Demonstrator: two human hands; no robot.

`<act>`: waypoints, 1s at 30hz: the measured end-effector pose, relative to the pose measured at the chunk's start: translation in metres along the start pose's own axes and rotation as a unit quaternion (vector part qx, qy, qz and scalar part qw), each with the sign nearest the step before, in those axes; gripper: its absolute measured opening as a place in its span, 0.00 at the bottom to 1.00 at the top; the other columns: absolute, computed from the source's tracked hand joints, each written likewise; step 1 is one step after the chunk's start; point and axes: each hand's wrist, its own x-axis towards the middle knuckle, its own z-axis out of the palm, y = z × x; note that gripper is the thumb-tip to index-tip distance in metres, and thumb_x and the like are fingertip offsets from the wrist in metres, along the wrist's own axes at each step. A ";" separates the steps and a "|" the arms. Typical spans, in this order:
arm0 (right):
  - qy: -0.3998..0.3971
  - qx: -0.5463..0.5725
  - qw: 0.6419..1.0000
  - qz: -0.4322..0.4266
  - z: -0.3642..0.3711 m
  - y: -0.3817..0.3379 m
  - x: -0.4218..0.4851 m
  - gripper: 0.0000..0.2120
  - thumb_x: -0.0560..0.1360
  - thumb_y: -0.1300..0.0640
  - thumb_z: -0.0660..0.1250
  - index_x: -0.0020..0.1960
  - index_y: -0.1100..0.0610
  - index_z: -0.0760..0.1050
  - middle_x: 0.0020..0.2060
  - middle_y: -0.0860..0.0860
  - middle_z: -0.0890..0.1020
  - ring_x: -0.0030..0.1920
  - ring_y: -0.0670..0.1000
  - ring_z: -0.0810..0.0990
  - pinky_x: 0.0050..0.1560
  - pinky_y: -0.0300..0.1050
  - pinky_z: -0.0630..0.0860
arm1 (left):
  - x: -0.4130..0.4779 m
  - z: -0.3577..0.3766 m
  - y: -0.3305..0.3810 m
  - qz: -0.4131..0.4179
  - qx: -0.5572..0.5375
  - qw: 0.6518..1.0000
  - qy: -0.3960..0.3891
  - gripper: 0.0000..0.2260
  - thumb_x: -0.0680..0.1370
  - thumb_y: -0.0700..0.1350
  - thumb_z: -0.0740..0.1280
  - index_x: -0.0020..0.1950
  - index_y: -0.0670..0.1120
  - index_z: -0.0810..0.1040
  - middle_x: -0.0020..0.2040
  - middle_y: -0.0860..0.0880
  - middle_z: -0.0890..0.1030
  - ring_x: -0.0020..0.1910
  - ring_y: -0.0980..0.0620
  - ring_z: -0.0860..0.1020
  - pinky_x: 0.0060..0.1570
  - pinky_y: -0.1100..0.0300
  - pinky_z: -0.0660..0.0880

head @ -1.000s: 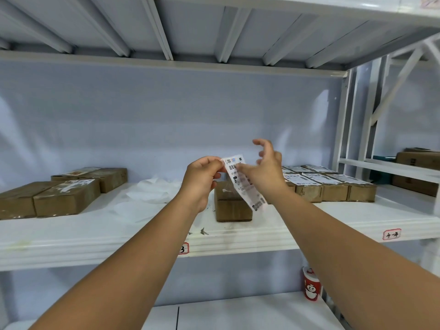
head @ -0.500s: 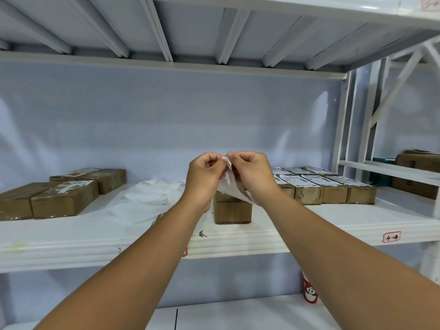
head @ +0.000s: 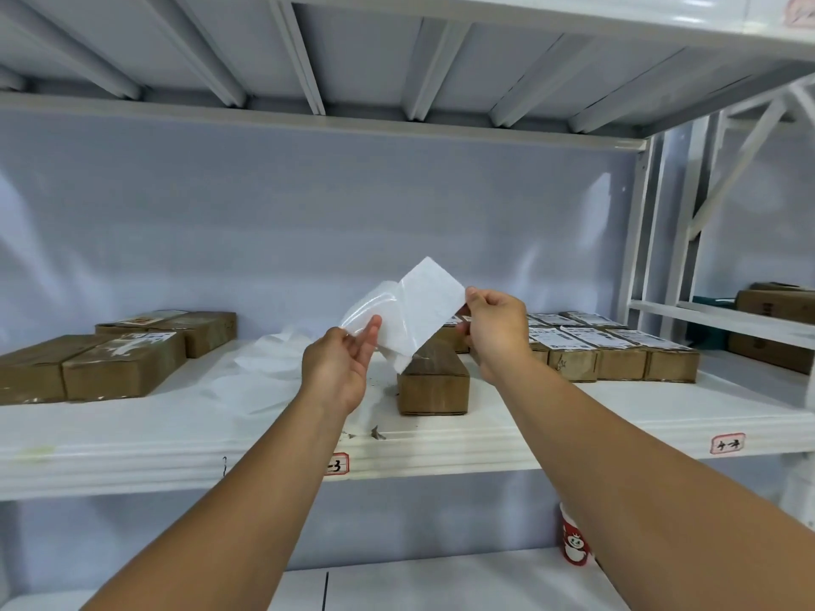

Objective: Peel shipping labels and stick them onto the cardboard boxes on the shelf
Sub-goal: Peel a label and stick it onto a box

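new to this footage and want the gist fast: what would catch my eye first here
Centre frame, the left hand and right hand hold up a white label, its glossy backing curling away on the left side. Right beneath them one bare cardboard box stands on the white shelf, while a row of labelled boxes sits behind it to the right.

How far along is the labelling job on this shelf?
Done: the right-hand boxes are labelled. In hand: the right hand pinches a label, the left hand holds its backing, partly peeled apart. Left: sticking it on, likely onto the bare middle box.
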 end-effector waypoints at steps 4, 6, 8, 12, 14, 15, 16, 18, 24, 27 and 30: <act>0.050 0.081 0.994 0.047 -0.006 0.000 0.002 0.13 0.81 0.56 0.58 0.39 0.57 0.72 0.35 0.55 0.80 0.28 0.48 0.78 0.34 0.40 0.75 | 0.010 -0.013 0.009 0.021 -0.028 0.999 0.030 0.09 0.80 0.32 0.52 0.45 0.36 0.71 0.46 0.37 0.78 0.42 0.45 0.82 0.38 0.59 0.81; 0.074 0.133 0.987 0.053 -0.008 0.000 0.002 0.13 0.81 0.58 0.57 0.39 0.57 0.71 0.34 0.56 0.79 0.29 0.49 0.80 0.32 0.39 0.76 | 0.013 -0.015 0.016 0.036 -0.047 0.998 0.037 0.09 0.80 0.31 0.51 0.46 0.36 0.70 0.46 0.37 0.78 0.41 0.45 0.81 0.40 0.58 0.81; 0.094 0.171 0.979 0.054 -0.007 0.001 0.003 0.11 0.82 0.59 0.56 0.42 0.58 0.71 0.34 0.55 0.78 0.31 0.49 0.81 0.34 0.39 0.78 | 0.019 -0.017 0.028 0.061 -0.072 0.994 0.053 0.10 0.80 0.31 0.50 0.46 0.36 0.68 0.46 0.36 0.77 0.41 0.45 0.80 0.44 0.58 0.81; 0.136 0.237 0.961 0.046 -0.006 0.003 0.008 0.10 0.82 0.58 0.54 0.47 0.60 0.71 0.38 0.56 0.79 0.32 0.50 0.82 0.34 0.38 0.79 | 0.039 -0.032 0.056 0.122 -0.113 0.982 0.084 0.10 0.80 0.31 0.48 0.56 0.35 0.66 0.45 0.38 0.77 0.41 0.48 0.80 0.44 0.60 0.79; 0.126 0.222 0.966 0.031 -0.005 0.003 0.011 0.10 0.82 0.58 0.55 0.47 0.59 0.72 0.38 0.56 0.80 0.34 0.50 0.81 0.36 0.39 0.79 | 0.048 -0.042 0.064 0.133 -0.093 0.984 0.073 0.11 0.81 0.32 0.49 0.59 0.36 0.66 0.45 0.39 0.77 0.41 0.48 0.81 0.39 0.62 0.79; 0.112 0.214 0.970 0.024 -0.003 0.004 0.011 0.09 0.81 0.59 0.56 0.45 0.58 0.72 0.39 0.56 0.80 0.35 0.50 0.81 0.38 0.40 0.79 | 0.052 -0.046 0.065 0.134 -0.078 0.986 0.061 0.10 0.81 0.33 0.50 0.59 0.37 0.67 0.46 0.39 0.77 0.42 0.48 0.81 0.38 0.62 0.79; 0.096 0.206 0.974 0.017 -0.001 0.003 0.011 0.10 0.81 0.60 0.57 0.42 0.57 0.72 0.40 0.57 0.79 0.36 0.51 0.81 0.40 0.41 0.80 | 0.056 -0.049 0.065 0.136 -0.062 0.988 0.049 0.09 0.82 0.34 0.50 0.57 0.37 0.68 0.46 0.40 0.77 0.42 0.48 0.80 0.37 0.62 0.79; 0.058 0.176 0.983 -0.003 0.006 0.002 0.007 0.10 0.79 0.62 0.58 0.40 0.57 0.73 0.39 0.57 0.80 0.40 0.53 0.82 0.46 0.44 0.80 | 0.059 -0.052 0.065 0.153 -0.021 0.987 0.034 0.06 0.82 0.36 0.52 0.51 0.41 0.68 0.47 0.41 0.76 0.42 0.48 0.80 0.40 0.62 0.78; -0.074 0.002 0.992 -0.097 0.028 0.001 -0.004 0.12 0.76 0.62 0.64 0.36 0.52 0.79 0.35 0.49 0.83 0.46 0.54 0.84 0.56 0.54 0.79 | 0.070 -0.078 0.064 0.318 0.453 0.833 0.005 0.04 0.80 0.46 0.60 0.47 0.49 0.71 0.43 0.51 0.79 0.47 0.46 0.79 0.55 0.49 0.75; -0.120 -0.074 0.982 -0.126 0.036 0.001 -0.011 0.12 0.76 0.56 0.65 0.35 0.51 0.80 0.37 0.48 0.84 0.46 0.53 0.83 0.56 0.57 0.78 | 0.072 -0.092 0.060 0.333 0.634 0.698 0.024 0.07 0.80 0.45 0.60 0.54 0.42 0.72 0.45 0.46 0.78 0.45 0.46 0.76 0.45 0.56 0.70; -0.151 -0.133 0.968 -0.149 0.040 0.002 -0.020 0.18 0.76 0.45 0.64 0.38 0.57 0.80 0.38 0.51 0.84 0.45 0.52 0.82 0.53 0.56 0.78 | 0.070 -0.102 0.056 0.330 0.674 0.658 0.056 0.11 0.80 0.43 0.62 0.59 0.39 0.71 0.50 0.41 0.78 0.49 0.44 0.75 0.45 0.59 0.65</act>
